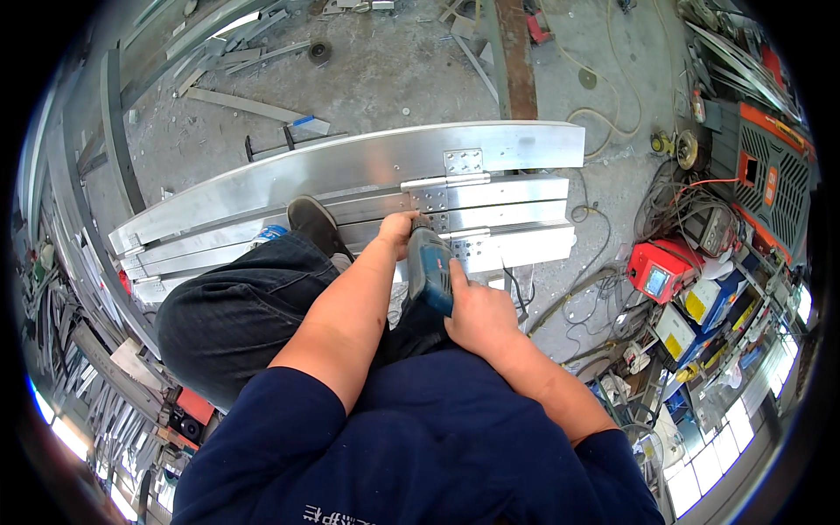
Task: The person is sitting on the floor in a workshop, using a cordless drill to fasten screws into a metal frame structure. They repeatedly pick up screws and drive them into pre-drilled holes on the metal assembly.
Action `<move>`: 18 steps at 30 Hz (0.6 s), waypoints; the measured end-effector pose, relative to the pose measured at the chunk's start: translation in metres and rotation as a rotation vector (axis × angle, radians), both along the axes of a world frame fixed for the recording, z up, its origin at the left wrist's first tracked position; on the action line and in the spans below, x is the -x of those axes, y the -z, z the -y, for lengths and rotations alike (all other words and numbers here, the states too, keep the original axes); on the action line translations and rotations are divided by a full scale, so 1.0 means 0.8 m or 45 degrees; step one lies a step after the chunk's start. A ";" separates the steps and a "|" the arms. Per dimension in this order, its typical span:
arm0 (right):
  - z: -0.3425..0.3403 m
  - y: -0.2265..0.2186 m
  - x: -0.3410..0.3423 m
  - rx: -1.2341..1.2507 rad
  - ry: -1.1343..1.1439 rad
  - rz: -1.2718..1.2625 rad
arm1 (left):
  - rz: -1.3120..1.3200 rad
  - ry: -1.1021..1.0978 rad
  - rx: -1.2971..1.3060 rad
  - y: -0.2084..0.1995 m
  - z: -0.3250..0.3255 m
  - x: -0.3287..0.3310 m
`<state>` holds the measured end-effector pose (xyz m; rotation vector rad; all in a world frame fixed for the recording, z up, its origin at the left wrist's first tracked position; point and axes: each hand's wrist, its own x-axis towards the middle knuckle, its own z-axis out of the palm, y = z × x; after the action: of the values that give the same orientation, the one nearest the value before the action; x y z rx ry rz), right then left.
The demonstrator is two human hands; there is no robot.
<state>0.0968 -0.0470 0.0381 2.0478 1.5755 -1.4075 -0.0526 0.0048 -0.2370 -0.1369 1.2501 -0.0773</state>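
Gripping the blue drill, the R hand wraps its rear end; the L hand bunches up at the drill's nose (can't tell what, if anything, those fingers pinch). Just beyond the drill's nose is a metal plate on silvery beams. Poss. trouble: drill could skate off the plate if pressed at a tilt, w/ L fingers beside its nose prob. nicked; beams could shift if the shoe, L of the drill, slips.
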 end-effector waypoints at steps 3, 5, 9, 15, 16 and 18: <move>-0.004 0.000 0.001 0.044 -0.033 0.012 | -0.099 -0.020 0.037 -0.010 -0.004 0.002; -0.005 0.002 0.002 0.102 -0.024 0.047 | -0.037 0.101 0.176 -0.070 -0.028 -0.004; -0.012 0.004 0.005 0.141 -0.014 0.011 | 0.103 0.467 0.264 -0.202 -0.069 -0.023; -0.029 0.003 0.021 0.116 -0.085 -0.033 | 0.025 0.204 0.291 -0.215 -0.058 -0.011; -0.028 0.004 0.023 0.110 -0.112 -0.038 | -0.005 0.187 0.289 -0.216 -0.056 -0.009; -0.027 0.007 0.025 0.101 -0.140 -0.056 | 0.057 0.189 0.302 -0.203 -0.052 -0.001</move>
<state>0.0766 -0.0258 0.0325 1.8684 1.5962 -1.4601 -0.0515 0.0468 -0.0750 -0.2460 1.2027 -0.3554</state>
